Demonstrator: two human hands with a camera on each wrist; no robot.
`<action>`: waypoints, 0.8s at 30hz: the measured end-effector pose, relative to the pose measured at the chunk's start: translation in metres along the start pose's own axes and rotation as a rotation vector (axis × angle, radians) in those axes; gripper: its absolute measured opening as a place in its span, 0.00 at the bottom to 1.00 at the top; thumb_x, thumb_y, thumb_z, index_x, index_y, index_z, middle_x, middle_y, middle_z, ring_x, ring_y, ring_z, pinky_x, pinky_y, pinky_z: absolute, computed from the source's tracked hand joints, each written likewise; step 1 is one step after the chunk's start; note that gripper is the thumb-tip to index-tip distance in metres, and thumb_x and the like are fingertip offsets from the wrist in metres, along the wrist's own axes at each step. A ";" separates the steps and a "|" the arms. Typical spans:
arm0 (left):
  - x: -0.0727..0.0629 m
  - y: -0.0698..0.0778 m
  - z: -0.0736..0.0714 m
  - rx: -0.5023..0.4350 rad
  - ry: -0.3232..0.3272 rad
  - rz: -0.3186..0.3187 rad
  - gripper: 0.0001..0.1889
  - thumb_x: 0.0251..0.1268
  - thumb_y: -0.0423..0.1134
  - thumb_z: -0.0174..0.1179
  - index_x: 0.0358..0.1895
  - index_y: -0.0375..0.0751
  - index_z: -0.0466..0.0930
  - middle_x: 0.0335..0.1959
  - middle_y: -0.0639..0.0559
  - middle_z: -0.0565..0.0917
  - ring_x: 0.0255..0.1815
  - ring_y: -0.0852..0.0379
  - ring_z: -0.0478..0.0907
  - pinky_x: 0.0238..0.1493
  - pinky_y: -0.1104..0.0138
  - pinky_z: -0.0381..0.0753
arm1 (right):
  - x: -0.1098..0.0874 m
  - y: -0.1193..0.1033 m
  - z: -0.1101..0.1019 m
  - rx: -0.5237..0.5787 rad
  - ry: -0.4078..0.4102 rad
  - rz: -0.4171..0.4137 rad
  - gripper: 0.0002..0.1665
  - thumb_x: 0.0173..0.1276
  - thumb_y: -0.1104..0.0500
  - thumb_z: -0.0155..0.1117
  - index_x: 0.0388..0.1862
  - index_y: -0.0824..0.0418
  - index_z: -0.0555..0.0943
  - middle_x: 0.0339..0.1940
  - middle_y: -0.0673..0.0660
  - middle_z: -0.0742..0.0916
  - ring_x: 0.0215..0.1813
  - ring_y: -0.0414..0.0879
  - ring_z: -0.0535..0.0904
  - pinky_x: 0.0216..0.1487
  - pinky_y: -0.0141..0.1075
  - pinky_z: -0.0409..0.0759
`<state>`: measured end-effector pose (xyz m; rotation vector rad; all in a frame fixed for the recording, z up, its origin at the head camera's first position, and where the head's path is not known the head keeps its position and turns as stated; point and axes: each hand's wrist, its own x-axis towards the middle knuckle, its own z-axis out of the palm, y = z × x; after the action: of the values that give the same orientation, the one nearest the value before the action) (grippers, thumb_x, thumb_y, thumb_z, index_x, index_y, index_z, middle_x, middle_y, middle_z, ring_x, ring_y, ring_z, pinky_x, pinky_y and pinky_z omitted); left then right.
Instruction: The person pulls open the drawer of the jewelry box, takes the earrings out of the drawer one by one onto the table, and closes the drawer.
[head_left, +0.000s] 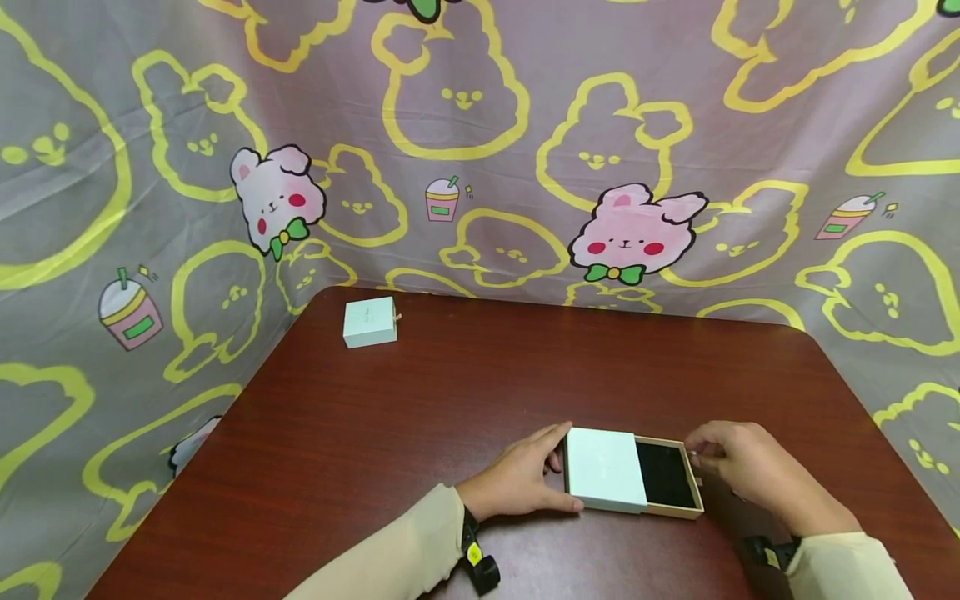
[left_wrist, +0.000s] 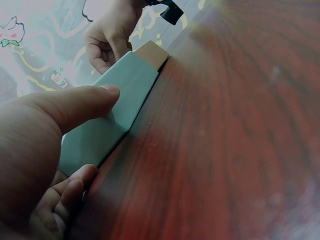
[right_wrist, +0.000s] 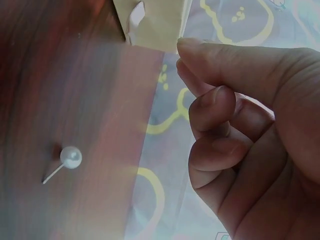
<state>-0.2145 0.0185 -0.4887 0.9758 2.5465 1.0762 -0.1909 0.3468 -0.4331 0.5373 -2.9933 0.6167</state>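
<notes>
A mint-green sliding gift box lies on the table with its tan drawer pulled partly out to the right, its dark lining showing. My left hand grips the sleeve's left end, the thumb along the near side; in the left wrist view the thumb lies across the sleeve. With thumb and index finger, my right hand pinches the drawer's far right corner, its other fingers curled. A pearl stud earring rests on the table near the drawer in the right wrist view.
A second mint-green box with a small tab stands at the table's back left. The brown wooden table is bordered by a cartoon-printed curtain at the back and both sides.
</notes>
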 end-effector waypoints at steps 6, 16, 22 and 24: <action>0.000 0.000 0.000 0.002 0.003 -0.002 0.56 0.48 0.62 0.72 0.78 0.46 0.51 0.44 0.67 0.73 0.39 0.72 0.71 0.44 0.73 0.71 | -0.002 0.003 0.000 -0.012 0.021 -0.003 0.11 0.54 0.68 0.73 0.32 0.53 0.85 0.26 0.41 0.81 0.29 0.35 0.76 0.28 0.35 0.75; -0.002 -0.001 0.001 0.009 0.008 0.008 0.56 0.47 0.63 0.72 0.78 0.46 0.51 0.44 0.67 0.73 0.39 0.72 0.71 0.43 0.74 0.71 | -0.005 0.009 -0.002 -0.034 0.007 0.028 0.11 0.55 0.67 0.74 0.31 0.52 0.84 0.26 0.41 0.81 0.28 0.36 0.75 0.27 0.35 0.74; -0.002 -0.001 0.001 0.018 0.012 0.008 0.57 0.47 0.63 0.72 0.78 0.47 0.51 0.44 0.67 0.73 0.39 0.72 0.71 0.43 0.73 0.71 | -0.006 0.011 -0.002 -0.029 -0.008 0.047 0.10 0.55 0.67 0.74 0.31 0.53 0.84 0.25 0.41 0.80 0.28 0.36 0.74 0.27 0.34 0.73; -0.002 -0.001 0.001 0.018 0.012 0.008 0.57 0.47 0.63 0.72 0.78 0.47 0.51 0.44 0.67 0.73 0.39 0.72 0.71 0.43 0.73 0.71 | -0.006 0.012 -0.002 -0.026 -0.015 0.052 0.09 0.56 0.67 0.73 0.31 0.53 0.84 0.24 0.42 0.80 0.27 0.36 0.74 0.26 0.34 0.73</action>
<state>-0.2133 0.0177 -0.4899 0.9875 2.5687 1.0658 -0.1891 0.3600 -0.4367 0.4655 -3.0337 0.5786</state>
